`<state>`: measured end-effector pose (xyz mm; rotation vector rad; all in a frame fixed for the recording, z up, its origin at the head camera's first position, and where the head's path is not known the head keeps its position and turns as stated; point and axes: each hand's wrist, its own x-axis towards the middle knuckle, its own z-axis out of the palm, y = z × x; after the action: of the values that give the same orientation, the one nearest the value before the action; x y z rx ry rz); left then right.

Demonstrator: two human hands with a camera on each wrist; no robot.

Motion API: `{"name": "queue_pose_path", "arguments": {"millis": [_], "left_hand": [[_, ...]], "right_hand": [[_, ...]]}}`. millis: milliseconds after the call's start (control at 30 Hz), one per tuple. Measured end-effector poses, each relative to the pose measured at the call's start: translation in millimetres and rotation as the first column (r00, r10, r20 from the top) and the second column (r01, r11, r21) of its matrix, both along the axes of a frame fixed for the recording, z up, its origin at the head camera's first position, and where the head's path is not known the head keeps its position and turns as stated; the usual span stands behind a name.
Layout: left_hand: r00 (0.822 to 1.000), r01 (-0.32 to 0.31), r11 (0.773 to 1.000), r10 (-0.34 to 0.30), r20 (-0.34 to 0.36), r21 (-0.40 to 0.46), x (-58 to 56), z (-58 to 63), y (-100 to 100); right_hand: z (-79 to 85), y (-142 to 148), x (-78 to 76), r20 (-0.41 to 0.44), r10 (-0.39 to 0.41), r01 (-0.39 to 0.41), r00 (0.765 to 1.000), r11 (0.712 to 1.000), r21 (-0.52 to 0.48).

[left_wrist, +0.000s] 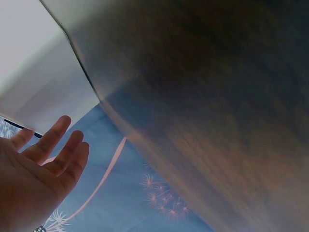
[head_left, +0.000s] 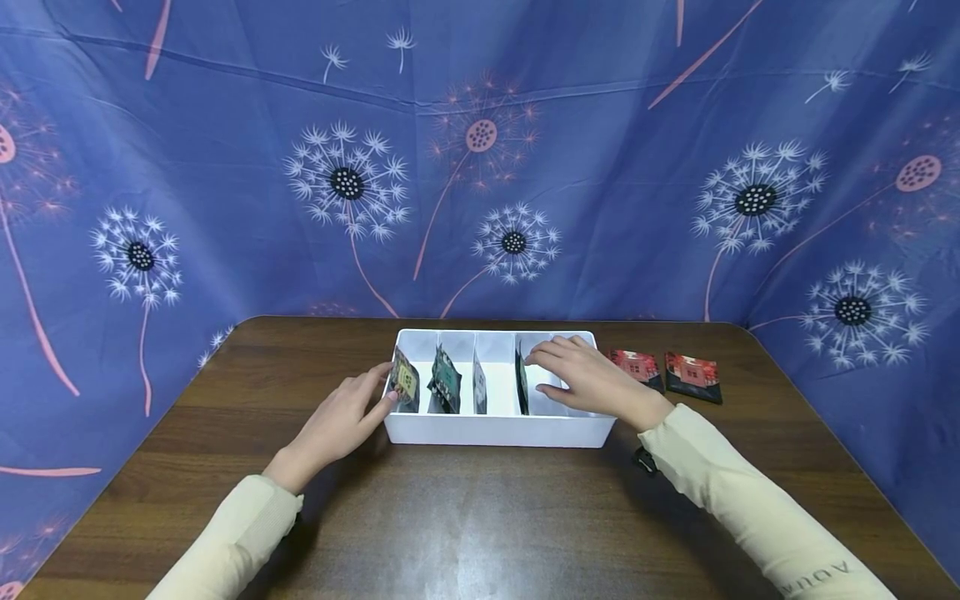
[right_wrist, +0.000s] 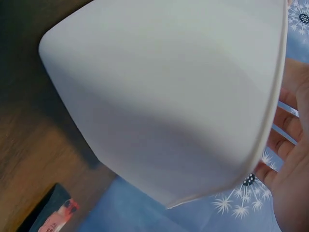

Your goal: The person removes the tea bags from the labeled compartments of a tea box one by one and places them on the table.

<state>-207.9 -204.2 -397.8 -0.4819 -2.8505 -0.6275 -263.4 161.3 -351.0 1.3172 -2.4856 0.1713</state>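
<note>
A white divided box stands on the table, with thin upright packets in several of its compartments. My left hand is at the box's left end, thumb and fingers spread, its fingertips right at the rim beside a yellow-and-dark packet. Further right in the box stand a green packet, a pale packet and a dark packet. Over the rightmost compartment reaches my right hand, fingers loosely bent and pointing left, fingertips close to the dark packet. Nothing shows between its thumb and fingers.
Two red-and-black packets lie flat on the brown wooden table, right of the box. A blue cloth with dandelion prints hangs behind the table and at both sides.
</note>
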Motion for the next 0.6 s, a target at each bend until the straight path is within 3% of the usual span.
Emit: {"name": "queue_pose_path", "arguments": {"millis": [600], "left_hand": [[1.000, -0.008, 1.000, 0.008, 0.008, -0.004, 0.0, -0.3, 0.1]], "right_hand": [[-1.1, -8.8, -4.4, 0.054, -0.013, 0.011, 0.998, 0.999, 0.031]]}}
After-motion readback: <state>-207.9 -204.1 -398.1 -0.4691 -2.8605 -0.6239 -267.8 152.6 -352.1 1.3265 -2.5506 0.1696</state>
